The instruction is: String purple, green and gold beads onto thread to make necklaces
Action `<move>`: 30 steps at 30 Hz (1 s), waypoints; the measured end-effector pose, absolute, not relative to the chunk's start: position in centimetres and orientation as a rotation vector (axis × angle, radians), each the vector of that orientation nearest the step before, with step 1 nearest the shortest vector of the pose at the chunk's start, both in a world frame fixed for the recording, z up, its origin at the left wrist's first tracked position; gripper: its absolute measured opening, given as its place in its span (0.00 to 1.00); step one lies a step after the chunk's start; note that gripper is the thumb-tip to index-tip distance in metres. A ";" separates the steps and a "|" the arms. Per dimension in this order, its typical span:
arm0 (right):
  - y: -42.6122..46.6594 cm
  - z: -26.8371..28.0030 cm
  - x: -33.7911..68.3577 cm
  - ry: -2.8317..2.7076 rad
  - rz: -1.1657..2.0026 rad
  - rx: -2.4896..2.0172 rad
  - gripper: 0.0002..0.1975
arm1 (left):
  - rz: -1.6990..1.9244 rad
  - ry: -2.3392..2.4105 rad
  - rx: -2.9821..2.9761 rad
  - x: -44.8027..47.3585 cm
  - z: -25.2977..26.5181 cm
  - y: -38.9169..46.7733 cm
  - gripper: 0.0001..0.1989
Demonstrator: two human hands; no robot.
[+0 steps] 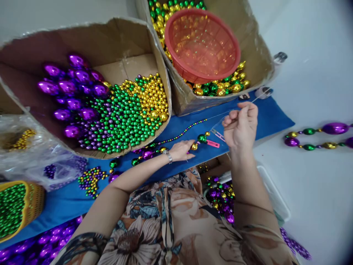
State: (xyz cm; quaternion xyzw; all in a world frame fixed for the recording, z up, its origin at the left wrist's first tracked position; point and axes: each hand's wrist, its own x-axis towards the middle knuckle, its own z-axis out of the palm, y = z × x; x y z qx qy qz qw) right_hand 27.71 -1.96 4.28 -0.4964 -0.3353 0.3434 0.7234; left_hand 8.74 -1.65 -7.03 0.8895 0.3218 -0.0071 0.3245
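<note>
My right hand (242, 123) is raised over the right end of the blue cloth (273, 114), its fingers pinched on a thin thread (258, 96). The thread runs up toward a spool (264, 92) and left to a thin string of small beads (183, 131). My left hand (180, 150) lies low over the cloth, thumb and forefinger around a strand of larger beads (147, 154) beside a gold bead (194, 146). Part of that strand is hidden under my hand. Between my hands are a green bead (202, 138), a pink tag (213, 144) and pale thread snips (217, 134).
A cardboard box (125, 27) holds purple, green and gold beads. Another box (190, 101) carries a red basket (202, 76). Loose small beads (92, 182) and a yellow basket (35, 200) lie left. A bead necklace (309, 131) hangs at right. A second spool (280, 57) stands behind.
</note>
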 end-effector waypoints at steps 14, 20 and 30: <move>-0.3 -2.7 34.8 -0.463 0.708 -1.264 0.17 | -0.086 0.929 2.501 1.8 -4.7 -4.4 0.22; 0.4 -4.5 33.8 -0.464 0.681 -1.307 0.17 | -0.175 1.024 2.642 0.0 -3.5 -5.0 0.20; 2.0 -3.0 34.0 -0.380 0.533 -1.303 0.07 | -0.189 1.151 2.616 0.3 -3.3 -4.8 0.22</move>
